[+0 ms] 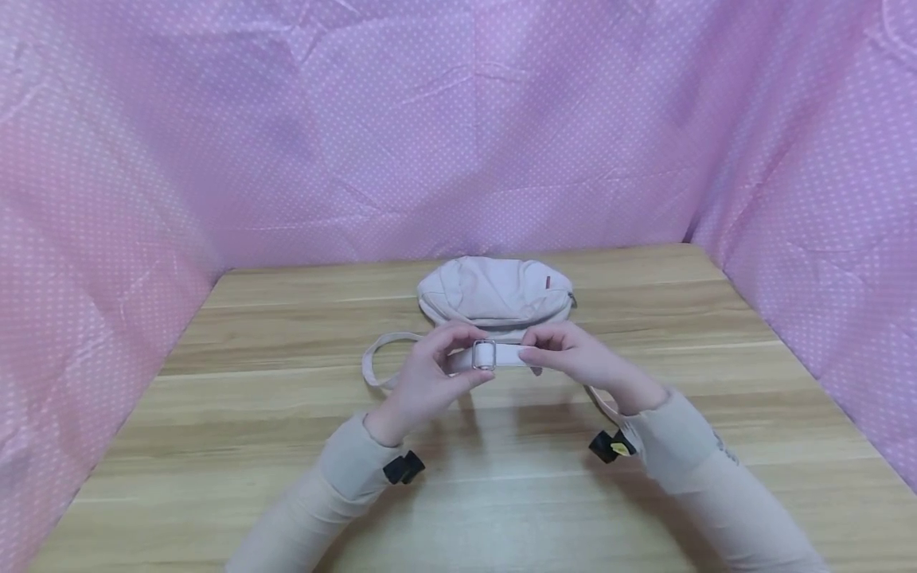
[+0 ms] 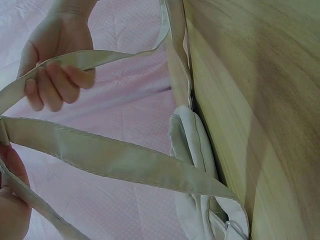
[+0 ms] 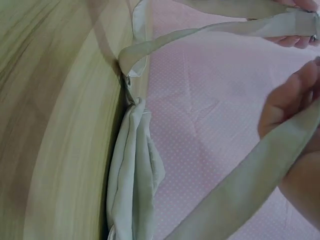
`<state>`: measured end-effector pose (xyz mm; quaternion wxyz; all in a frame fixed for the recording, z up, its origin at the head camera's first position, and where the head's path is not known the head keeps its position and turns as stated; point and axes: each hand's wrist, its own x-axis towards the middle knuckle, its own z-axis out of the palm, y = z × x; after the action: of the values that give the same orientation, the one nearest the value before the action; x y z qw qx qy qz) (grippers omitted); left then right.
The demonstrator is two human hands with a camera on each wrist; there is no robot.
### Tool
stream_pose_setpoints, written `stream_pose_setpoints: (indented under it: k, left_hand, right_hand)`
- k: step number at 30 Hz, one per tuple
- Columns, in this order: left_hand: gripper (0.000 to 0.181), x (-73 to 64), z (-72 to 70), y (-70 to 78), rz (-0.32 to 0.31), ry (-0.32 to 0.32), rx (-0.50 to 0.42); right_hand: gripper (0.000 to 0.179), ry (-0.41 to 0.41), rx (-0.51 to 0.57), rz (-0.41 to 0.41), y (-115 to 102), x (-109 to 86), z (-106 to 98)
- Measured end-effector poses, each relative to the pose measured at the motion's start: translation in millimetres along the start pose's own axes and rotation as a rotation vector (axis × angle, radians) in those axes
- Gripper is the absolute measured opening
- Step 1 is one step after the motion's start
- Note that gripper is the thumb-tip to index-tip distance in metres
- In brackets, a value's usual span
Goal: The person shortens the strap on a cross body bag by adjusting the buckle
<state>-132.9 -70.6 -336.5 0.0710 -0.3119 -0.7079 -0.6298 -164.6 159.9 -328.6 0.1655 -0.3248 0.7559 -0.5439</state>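
Close in front of a pale, soft waist bag (image 1: 494, 290), both hands hold its webbing strap (image 1: 509, 355) above the table. My left hand (image 1: 419, 382) grips the strap by its square metal buckle (image 1: 474, 355), index finger above and thumb below. To the right, my right hand (image 1: 580, 356) pinches the strap between thumb and curled fingers. In the left wrist view the right hand (image 2: 57, 75) has its fingers curled over the band. A wide length of strap (image 3: 240, 180) crosses the right hand's palm side in the right wrist view.
A loop of the strap (image 1: 368, 362) lies left of the bag on the wooden table (image 1: 458, 509). Pink dotted cloth (image 1: 458, 143) hangs behind the table and along both sides. Each sleeve cuff carries a small black device (image 1: 404, 468).
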Motion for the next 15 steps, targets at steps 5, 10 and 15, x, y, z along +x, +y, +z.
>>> stream_pose_setpoints:
  k: [5,10,15]
  left_hand:
    - [0.040,-0.3,-0.8,2.5,-0.054,-0.006,-0.027]
    - [0.041,-1.3,-1.7,2.8,-0.069,-0.016,-0.057]
    - [0.040,-1.0,-2.7,4.3,-0.076,-0.025,-0.079]
  right_hand:
    - [0.016,0.081,-0.018,0.005,-7,-0.4,7]
    - [0.014,0.129,-0.079,-0.001,-13,1.4,13]
    - [0.014,0.129,-0.057,-0.044,-16,0.8,17]
